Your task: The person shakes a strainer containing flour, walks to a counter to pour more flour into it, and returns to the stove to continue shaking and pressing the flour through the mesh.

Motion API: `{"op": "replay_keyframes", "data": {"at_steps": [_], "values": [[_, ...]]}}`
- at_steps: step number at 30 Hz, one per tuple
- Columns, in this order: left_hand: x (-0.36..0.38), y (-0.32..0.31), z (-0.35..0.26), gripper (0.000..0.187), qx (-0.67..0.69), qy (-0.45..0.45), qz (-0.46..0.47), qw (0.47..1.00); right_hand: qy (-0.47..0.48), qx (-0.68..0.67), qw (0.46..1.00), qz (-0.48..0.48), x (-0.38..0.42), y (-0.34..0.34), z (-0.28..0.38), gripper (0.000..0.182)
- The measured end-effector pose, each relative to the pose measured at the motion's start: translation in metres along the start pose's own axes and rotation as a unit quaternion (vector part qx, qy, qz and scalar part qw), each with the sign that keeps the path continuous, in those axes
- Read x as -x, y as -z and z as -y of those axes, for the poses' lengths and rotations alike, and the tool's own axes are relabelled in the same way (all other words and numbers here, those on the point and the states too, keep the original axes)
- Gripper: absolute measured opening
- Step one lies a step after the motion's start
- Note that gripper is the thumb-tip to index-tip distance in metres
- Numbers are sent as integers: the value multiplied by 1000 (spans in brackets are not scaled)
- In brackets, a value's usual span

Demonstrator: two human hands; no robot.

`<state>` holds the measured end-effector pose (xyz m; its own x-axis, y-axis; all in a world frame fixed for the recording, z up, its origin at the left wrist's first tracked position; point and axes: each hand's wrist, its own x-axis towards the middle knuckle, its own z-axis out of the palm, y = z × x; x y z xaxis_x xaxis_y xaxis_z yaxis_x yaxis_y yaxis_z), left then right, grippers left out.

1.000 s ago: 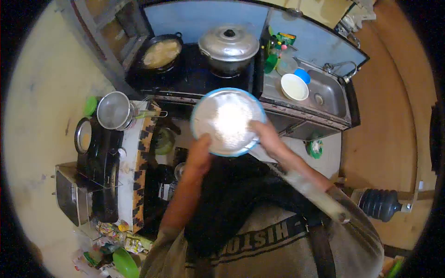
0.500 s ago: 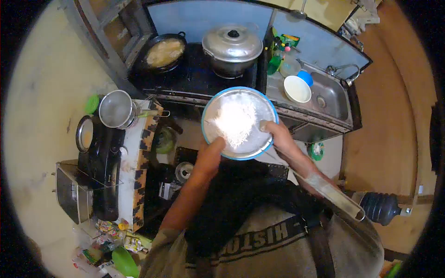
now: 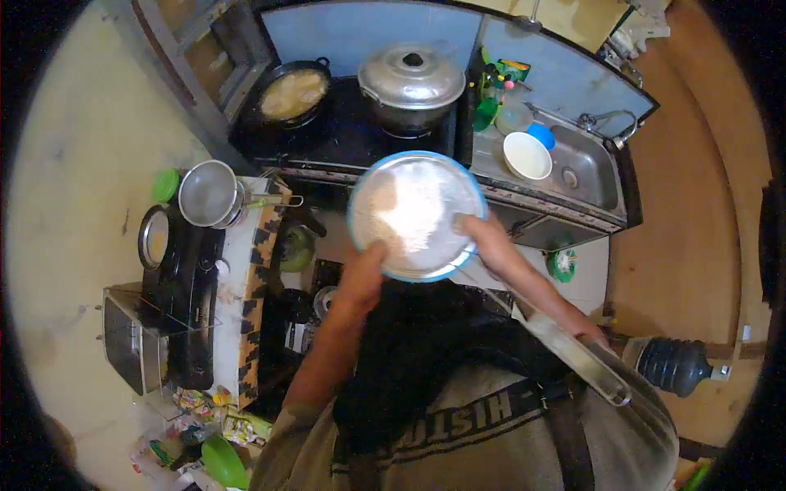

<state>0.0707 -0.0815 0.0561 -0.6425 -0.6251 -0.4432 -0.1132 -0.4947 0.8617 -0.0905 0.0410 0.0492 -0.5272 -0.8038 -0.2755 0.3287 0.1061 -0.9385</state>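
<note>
A round metal strainer with white contents sits on a blue-rimmed bowl, held before my chest. My left hand grips the near left edge, its thumb over the rim. On the right side my right hand holds the same rim, thumb on top. The strainer's long handle points down to the right, over my right forearm. Glare washes out the white contents, so their texture is hard to tell. Most fingers are hidden under the bowl.
Ahead, a black pan with food in oil and a large lidded pot stand on the stove. A white bowl sits beside the sink. At left, another strainer rests on the counter.
The bowl and strainer have shifted slightly left with both hands. The white contents look spread differently, and the long handle has moved a little left and down.
</note>
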Motion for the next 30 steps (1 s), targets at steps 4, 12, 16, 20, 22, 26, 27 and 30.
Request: {"op": "replay_keyframes", "data": {"at_steps": [4, 12, 16, 20, 22, 26, 27, 30], "values": [[-34, 21, 25, 54, 186, 51, 86, 977, 48, 63, 994, -75, -11, -11, -24, 48], [-36, 17, 26, 50, 162, 14, 65, 985, 26, 78, 995, -58, -6, -13, -3, 52], [-35, 24, 45, 53, 117, -20, 48, 992, 5, 68, 997, -25, -1, -12, 7, 55], [-17, 3, 16, 51, 141, 44, 5, 989, -1, 65, 996, -56, -2, -10, -4, 53], [-26, 14, 15, 51, 202, 56, 59, 976, 90, 31, 995, -25, -24, -27, -18, 51], [-23, 9, 29, 48, 61, -44, 21, 997, 4, -50, 999, 5, 10, -3, 24, 40], [-25, 6, 27, 48, 82, -25, 6, 996, 14, -4, 1000, -27, 3, 0, 11, 40], [-25, 7, 14, 47, 160, 39, 84, 983, 56, 5, 995, -81, -10, -31, -5, 38]]}}
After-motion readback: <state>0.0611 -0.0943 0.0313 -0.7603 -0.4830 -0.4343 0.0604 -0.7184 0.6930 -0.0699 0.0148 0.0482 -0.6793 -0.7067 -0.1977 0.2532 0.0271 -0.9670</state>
